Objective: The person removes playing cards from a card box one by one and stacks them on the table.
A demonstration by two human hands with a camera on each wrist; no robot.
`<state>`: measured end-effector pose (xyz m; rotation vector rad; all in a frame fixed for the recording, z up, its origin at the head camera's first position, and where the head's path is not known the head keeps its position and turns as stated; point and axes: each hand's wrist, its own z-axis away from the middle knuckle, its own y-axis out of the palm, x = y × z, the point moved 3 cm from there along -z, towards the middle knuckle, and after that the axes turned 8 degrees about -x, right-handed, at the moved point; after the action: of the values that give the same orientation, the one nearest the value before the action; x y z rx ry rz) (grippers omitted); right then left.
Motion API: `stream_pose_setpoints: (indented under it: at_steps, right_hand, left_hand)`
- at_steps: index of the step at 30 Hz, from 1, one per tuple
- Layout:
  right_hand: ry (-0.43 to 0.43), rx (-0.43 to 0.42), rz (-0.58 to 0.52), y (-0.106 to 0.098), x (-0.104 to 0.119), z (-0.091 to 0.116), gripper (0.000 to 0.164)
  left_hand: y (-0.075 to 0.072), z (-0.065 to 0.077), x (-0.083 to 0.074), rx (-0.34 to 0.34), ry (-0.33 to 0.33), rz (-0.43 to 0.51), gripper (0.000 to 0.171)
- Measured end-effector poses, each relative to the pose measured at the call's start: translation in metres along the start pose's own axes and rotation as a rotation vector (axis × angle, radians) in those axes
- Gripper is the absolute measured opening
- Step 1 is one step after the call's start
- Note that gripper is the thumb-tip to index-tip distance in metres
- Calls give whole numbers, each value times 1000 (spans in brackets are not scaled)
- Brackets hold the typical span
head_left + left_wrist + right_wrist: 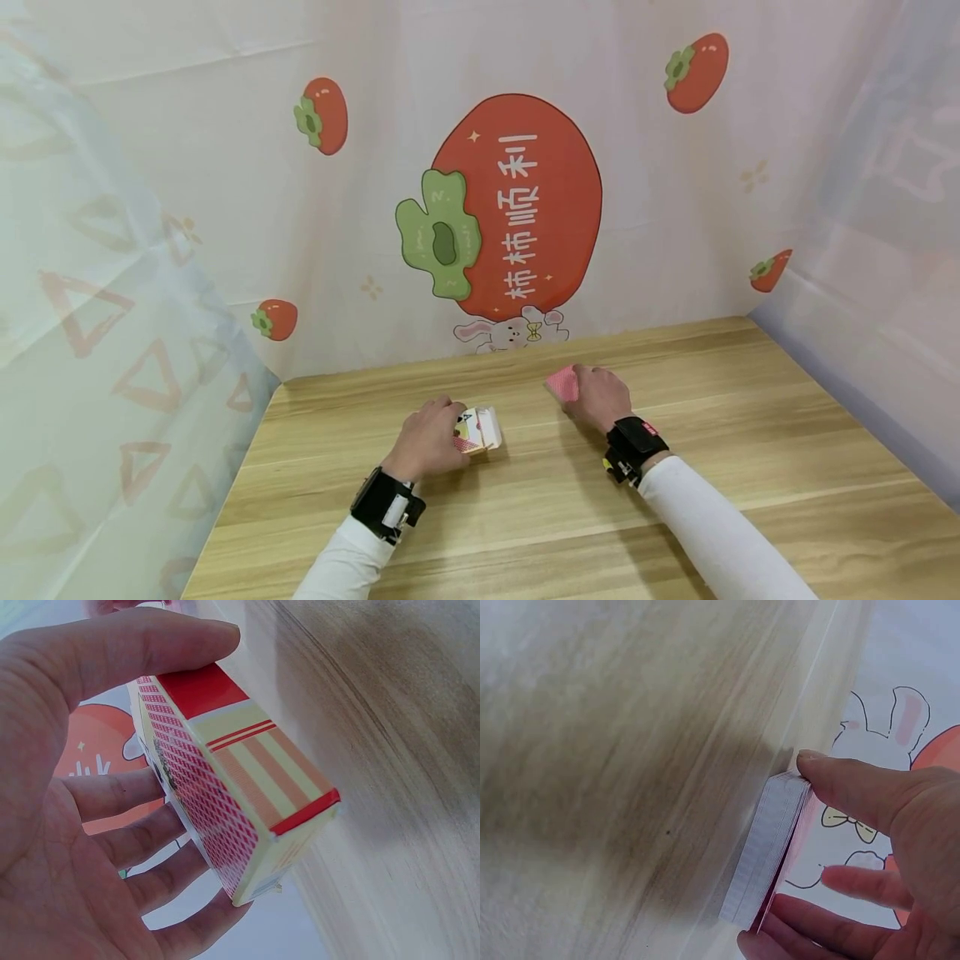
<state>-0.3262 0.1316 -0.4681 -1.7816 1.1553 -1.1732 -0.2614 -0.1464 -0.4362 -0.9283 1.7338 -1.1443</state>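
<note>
My left hand [427, 437] grips a playing card box [470, 431] between thumb and fingers, just over the wooden table. In the left wrist view the card box [247, 765] shows a red patterned face and a striped side; its white flap [490, 427] stands out at the right in the head view. Farther right, my right hand [600, 398] holds a deck of cards [563, 384] with red patterned backs. The right wrist view shows the deck [769, 844] edge-on, pinched between thumb and fingertips close to the tabletop. Whether the deck touches the table I cannot tell.
The wooden table [525, 517] reaches back to a white cloth [360, 183] printed with persimmons and a rabbit. Cloth sides also hang at the left [97, 292] and right [870, 208]. Black cameras are strapped to both wrists.
</note>
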Motion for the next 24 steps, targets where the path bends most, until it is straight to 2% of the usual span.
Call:
stream_pose_setpoints:
  at_steps: [10,20,24]
  right_hand:
    - [59,42,-3,2,2,-1,64]
    - [81,56,-30,3,-1,1,74]
    - [45,26,-37,-3,6,2,79]
  left_hand:
    - [0,1,0,3,6,-1,63]
    - [-2,0,-2,-4,21,8,62]
    - [-3,-1,-3,-4,27,4,64]
